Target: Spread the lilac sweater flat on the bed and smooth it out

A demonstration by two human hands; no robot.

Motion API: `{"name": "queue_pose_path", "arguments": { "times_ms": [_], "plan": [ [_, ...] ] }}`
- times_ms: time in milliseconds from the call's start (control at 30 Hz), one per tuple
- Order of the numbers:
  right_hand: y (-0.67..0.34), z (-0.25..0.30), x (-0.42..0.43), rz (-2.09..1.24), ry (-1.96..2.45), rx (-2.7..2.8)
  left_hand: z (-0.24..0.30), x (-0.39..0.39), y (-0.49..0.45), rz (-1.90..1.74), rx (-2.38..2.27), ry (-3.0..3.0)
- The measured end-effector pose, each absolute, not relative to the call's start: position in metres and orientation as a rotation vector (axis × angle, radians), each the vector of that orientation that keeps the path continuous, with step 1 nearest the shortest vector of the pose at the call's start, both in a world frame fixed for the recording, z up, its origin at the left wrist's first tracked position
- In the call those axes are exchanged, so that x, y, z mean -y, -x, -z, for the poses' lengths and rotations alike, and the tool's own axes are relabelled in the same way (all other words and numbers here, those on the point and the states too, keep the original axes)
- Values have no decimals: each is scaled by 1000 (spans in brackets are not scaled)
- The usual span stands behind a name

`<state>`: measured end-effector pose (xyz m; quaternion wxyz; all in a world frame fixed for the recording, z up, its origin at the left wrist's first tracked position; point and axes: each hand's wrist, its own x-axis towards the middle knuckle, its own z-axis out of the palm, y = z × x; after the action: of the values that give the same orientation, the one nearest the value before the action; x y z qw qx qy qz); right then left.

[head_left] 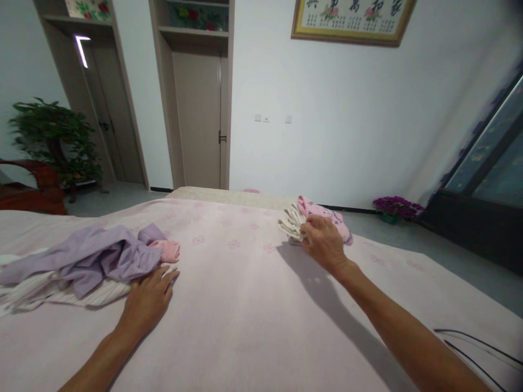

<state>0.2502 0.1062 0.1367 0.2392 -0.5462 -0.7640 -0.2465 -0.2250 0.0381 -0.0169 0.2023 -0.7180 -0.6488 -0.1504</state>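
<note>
Gripping on the right here, with the right hand (324,239) curled in and closed on pale folded cloth (291,222), right out toward the far edge of the pink sheet (237,321)! Bunched in beside that, touching it and peeping out behind the knuckles, with a pink patterned cloth (338,222). Casting a dark shadow down the sheet, too.

Over to the left now: down low with the left hand (149,298), touching the near right edge of the clothes pile, with fingers bent and spread a little. Pinching or merely resting? Cannot tell from here. Topped, that pile, with a crumpled purple garment (110,253); showing striped white cloth (102,293) underneath; finished at the right end with a small pink cloth (169,251), just beyond the left fingers. Well apart from the bundle on the right, with bare sheet in between.

Also in view: black cords (478,336) at the near right corner, purple flowers (396,207) on the floor, and a leafy plant (55,136) far left.
</note>
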Motion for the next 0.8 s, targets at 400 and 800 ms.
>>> {"name": "queue_pose_path", "arguments": {
  "times_ms": [400, 800],
  "plan": [
    [-233, -112, -82, 25, 1534, 2150, 14, -35, 224, 427, 1837, 2002],
    [-223, -135, 3, -286, 1543, 2312, 11, -30, 225, 486, 1828, 2037]
  ]
}}
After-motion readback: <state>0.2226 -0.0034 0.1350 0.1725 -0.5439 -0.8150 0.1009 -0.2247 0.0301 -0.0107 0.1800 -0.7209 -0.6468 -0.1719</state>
